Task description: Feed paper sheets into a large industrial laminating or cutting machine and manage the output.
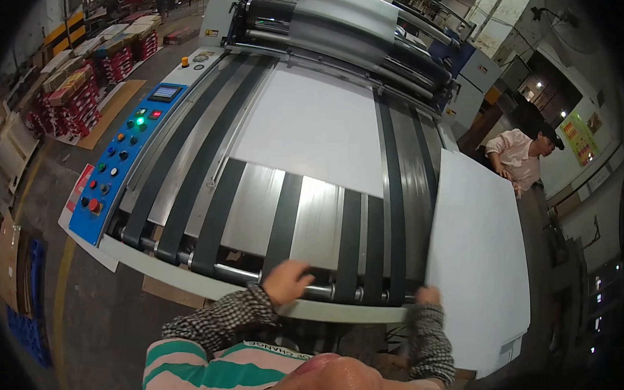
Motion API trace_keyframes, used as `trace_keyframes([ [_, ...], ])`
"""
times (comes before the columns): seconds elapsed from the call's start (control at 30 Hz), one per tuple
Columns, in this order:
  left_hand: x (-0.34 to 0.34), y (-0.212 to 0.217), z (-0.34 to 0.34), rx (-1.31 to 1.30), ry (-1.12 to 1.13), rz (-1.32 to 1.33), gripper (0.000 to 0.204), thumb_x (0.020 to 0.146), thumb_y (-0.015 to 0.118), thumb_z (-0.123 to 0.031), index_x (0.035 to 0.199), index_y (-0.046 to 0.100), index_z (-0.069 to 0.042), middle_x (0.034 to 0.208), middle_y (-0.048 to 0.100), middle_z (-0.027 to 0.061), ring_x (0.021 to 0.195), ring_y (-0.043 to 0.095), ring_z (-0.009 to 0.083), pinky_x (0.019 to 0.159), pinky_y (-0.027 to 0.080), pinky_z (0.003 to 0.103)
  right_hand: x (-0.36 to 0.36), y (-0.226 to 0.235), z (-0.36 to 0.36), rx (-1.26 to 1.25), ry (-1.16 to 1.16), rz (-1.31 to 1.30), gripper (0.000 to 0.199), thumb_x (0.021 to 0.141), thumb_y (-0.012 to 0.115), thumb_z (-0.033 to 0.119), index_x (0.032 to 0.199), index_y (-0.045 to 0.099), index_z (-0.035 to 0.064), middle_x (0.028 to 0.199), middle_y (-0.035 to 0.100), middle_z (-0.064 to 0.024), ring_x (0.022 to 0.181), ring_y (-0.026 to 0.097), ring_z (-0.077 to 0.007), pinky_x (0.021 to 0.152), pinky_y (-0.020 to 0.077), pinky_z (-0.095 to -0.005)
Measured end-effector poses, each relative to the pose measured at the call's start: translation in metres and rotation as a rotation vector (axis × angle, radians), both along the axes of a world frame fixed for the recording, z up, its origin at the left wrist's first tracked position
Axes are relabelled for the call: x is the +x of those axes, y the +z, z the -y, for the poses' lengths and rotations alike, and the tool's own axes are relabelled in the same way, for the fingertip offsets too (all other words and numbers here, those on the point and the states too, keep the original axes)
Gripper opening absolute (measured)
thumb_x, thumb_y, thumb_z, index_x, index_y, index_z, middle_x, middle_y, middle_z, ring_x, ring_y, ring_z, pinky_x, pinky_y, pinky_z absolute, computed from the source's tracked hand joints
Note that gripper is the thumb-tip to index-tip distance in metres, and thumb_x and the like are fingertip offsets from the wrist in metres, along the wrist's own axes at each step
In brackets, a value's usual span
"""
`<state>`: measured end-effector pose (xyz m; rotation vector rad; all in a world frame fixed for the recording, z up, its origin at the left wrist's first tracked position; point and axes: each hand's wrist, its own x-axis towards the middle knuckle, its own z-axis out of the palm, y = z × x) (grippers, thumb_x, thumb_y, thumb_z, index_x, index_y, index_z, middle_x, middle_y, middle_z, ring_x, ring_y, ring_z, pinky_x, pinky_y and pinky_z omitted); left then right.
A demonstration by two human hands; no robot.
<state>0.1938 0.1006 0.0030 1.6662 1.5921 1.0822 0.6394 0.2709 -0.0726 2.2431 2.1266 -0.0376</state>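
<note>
At the front end of the belt conveyor (pixel 282 218), my left hand (pixel 287 283) hovers over the metal roller, fingers apart and holding nothing. My right hand (pixel 428 296) is by the conveyor's right front corner, against or just beside the near left edge of a tall stack of large white sheets (pixel 482 253). Its fingers are small and smeared, so a grip on a sheet cannot be made out. A single white sheet (pixel 316 124) lies on the dark belts farther back, reaching from under the machine's rollers, out of touch of both hands.
A blue control panel (pixel 125 158) with buttons and a small screen runs along the conveyor's left side. Large rollers (pixel 342 20) carry a pale web at the back. A co-worker (pixel 522 153) stands beyond the sheet stack. Red-and-white stacks (pixel 70 101) stand on the far left floor.
</note>
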Motion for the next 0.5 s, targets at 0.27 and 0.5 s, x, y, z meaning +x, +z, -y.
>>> trace_keyframes([
  [0.27, -0.011, -0.042, 0.041, -0.222, 0.02, -0.01, 0.031, 0.073, 0.05, -0.014, 0.099, 0.053, 0.002, 0.091, 0.058, 0.0199, 0.083, 0.056, 0.0289, 0.073, 0.044, 0.036, -0.334, 0.018, 0.097, 0.282, 0.479, -1.008, 0.019, 0.076, 0.048, 0.014, 0.08, 0.057, -0.0012, 0.088, 0.055, -0.021, 0.084, 0.051, -0.0346, 0.075, 0.0408, -0.0383],
  [0.5, -0.11, -0.015, 0.125, -0.443, 0.313, 0.57, 0.031, 0.071, 0.049, -0.009, 0.099, 0.053, 0.004, 0.085, 0.059, 0.0077, 0.076, 0.055, 0.015, 0.068, 0.043, 0.026, -0.284, 0.021, 0.103, 0.305, 0.27, -0.42, 0.031, 0.077, 0.052, 0.026, 0.098, 0.057, 0.0034, 0.113, 0.047, -0.0191, 0.108, 0.04, -0.034, 0.093, 0.0265, -0.0453],
])
